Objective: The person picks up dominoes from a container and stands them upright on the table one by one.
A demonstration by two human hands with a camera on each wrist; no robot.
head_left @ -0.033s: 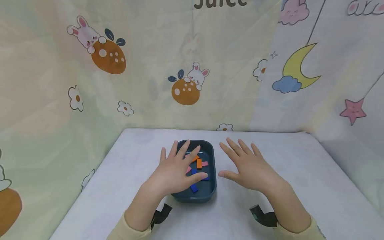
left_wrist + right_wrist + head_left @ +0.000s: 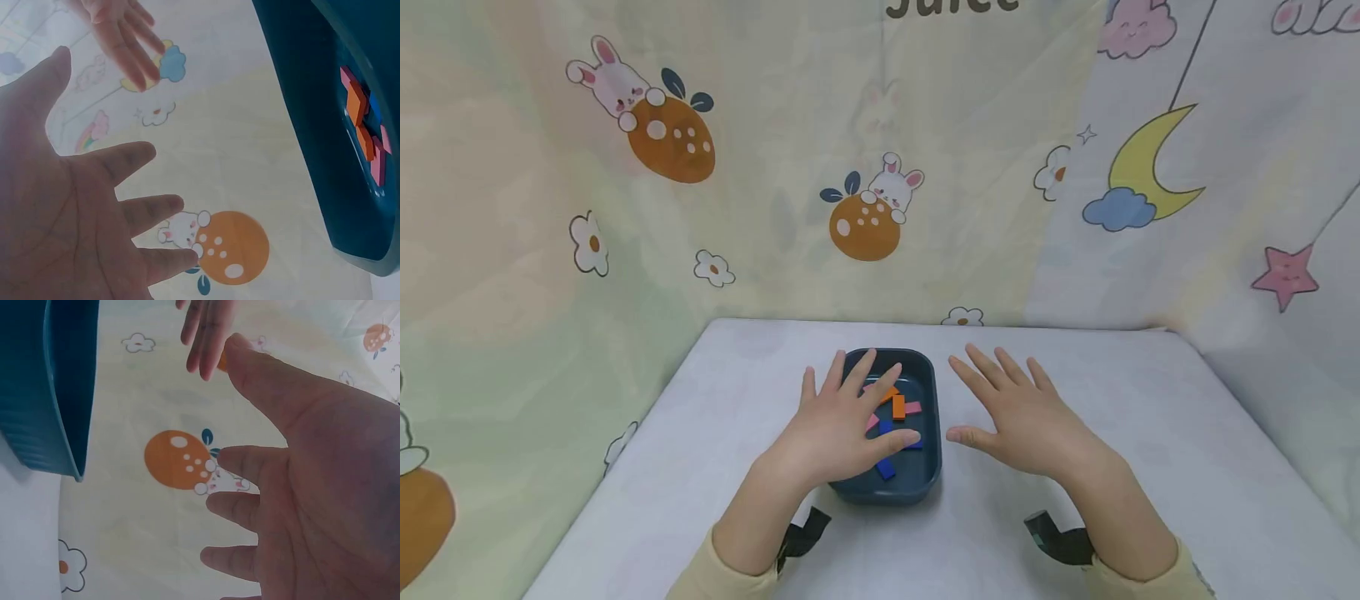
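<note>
A dark blue rectangular tub (image 2: 922,479) stands on the table, holding several small flat blocks: an orange block (image 2: 898,407), a pink block (image 2: 913,407) and a blue block (image 2: 886,468) among them. My left hand (image 2: 838,429) hovers over the tub's left side, fingers spread and straight, hiding some of the blocks. To the right of the tub, my right hand (image 2: 1026,421) is held in the air with its fingers spread as well. Both palms, the left (image 2: 69,219) and the right (image 2: 331,487), hold nothing in the wrist views.
The tub sits on a white-covered table (image 2: 760,375). Behind and beside it hangs a printed cloth (image 2: 775,150) with rabbits, oranges, flowers and a moon. A black strap piece (image 2: 805,533) shows at the left wrist, and another black piece (image 2: 1060,540) at the right.
</note>
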